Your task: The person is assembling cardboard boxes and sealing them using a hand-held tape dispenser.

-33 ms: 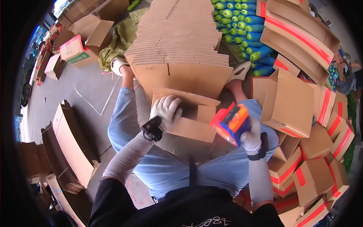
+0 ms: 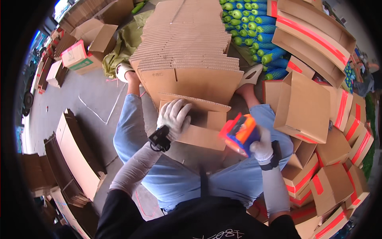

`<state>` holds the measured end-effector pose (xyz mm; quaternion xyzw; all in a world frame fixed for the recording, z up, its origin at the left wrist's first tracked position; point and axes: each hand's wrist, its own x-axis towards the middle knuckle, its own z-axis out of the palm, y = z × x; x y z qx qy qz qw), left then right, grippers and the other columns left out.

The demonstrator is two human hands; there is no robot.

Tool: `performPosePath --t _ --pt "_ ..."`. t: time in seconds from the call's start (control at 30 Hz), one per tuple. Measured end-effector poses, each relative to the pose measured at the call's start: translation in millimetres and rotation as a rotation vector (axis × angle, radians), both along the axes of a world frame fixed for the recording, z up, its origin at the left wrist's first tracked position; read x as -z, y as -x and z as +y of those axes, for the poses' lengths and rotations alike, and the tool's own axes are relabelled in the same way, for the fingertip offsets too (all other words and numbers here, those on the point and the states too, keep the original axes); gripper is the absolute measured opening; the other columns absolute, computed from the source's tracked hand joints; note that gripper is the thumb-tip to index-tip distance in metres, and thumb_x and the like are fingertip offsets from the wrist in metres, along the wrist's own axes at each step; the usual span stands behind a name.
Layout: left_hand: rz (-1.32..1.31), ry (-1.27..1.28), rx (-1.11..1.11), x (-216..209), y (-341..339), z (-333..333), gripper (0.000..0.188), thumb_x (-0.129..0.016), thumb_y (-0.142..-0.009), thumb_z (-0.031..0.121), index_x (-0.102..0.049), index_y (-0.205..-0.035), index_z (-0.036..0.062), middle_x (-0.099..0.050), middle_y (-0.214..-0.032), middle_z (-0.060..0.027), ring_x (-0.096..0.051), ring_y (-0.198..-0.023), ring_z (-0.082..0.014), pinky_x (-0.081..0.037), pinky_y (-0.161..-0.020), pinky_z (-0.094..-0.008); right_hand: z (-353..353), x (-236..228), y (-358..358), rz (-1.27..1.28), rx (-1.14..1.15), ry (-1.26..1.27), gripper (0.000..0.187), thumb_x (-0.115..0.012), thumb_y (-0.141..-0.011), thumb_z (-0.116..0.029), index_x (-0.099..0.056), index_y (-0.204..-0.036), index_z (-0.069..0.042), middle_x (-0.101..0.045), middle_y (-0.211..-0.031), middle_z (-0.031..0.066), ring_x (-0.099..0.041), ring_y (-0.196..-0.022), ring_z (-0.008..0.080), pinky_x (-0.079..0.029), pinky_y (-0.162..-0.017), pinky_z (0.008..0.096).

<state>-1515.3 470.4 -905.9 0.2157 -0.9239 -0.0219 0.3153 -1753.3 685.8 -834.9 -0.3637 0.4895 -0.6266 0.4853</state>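
Observation:
An open cardboard box (image 2: 203, 136) stands between my knees, its flaps partly folded in. My gloved left hand (image 2: 174, 115) rests on its upper left part, fingers bent over the edge against the flap. To the right of the box, my gloved right hand (image 2: 262, 145) grips a tape dispenser (image 2: 240, 133) with orange, red and blue parts. It is held in the air, apart from the box and slightly blurred. Directly beyond the box leans a thick stack of flat cardboard blanks (image 2: 187, 81).
Taped boxes (image 2: 332, 185) are heaped on the right, with an open untaped box (image 2: 304, 105) nearer my knee. Green produce in blue nets (image 2: 260, 30) lies at the far right. Folded cardboard (image 2: 77, 147) stands on the left floor. An open box (image 2: 81, 57) sits farther off.
The tape dispenser has tilted a little and shifted slightly in my right hand. The left hand stays on the box, and the whole view has moved very slightly.

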Motion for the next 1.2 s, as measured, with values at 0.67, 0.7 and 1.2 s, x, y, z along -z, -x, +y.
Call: performPosePath --t 0.67,0.7,1.2 --pt "-0.411 -0.298 -0.119 5.7 -24.7 41.8 0.077 -0.054 -0.091 0.047 -0.035 -0.148 -0.0009 -0.035 -0.154 -0.0203 -0.031 -0.144 -0.035 -0.023 -0.118 -0.0498 -57.3 4.9 -8.0 0.11 -0.155 -0.243 0.053 -0.084 -0.077 -0.04 -0.063 -0.106 0.001 -0.067 -0.093 0.0031 -0.06 -0.082 0.0078 -0.05 -0.072 0.025" --pt "-0.405 -0.316 -0.084 4.1 -28.3 37.9 0.075 -0.055 -0.091 0.045 -0.037 -0.147 -0.0007 -0.037 -0.153 -0.0203 -0.033 -0.143 -0.0354 -0.024 -0.118 -0.0498 -70.9 6.2 -12.3 0.181 -0.217 -0.272 0.049 -0.082 -0.079 -0.035 -0.064 -0.106 0.001 -0.067 -0.093 0.0028 -0.059 -0.081 0.0074 -0.05 -0.073 0.0249" --pt "1.447 -2.009 0.166 -45.0 23.3 85.7 0.058 -0.032 -0.107 0.041 -0.045 -0.142 -0.0033 -0.059 -0.129 -0.0121 -0.058 -0.114 -0.0188 -0.043 -0.101 -0.0324 -96.8 -9.8 -25.5 0.501 -0.367 -0.474 0.032 -0.081 -0.079 -0.022 -0.065 -0.097 -0.002 -0.063 -0.082 0.0003 -0.055 -0.075 0.0053 -0.048 -0.067 0.0237"
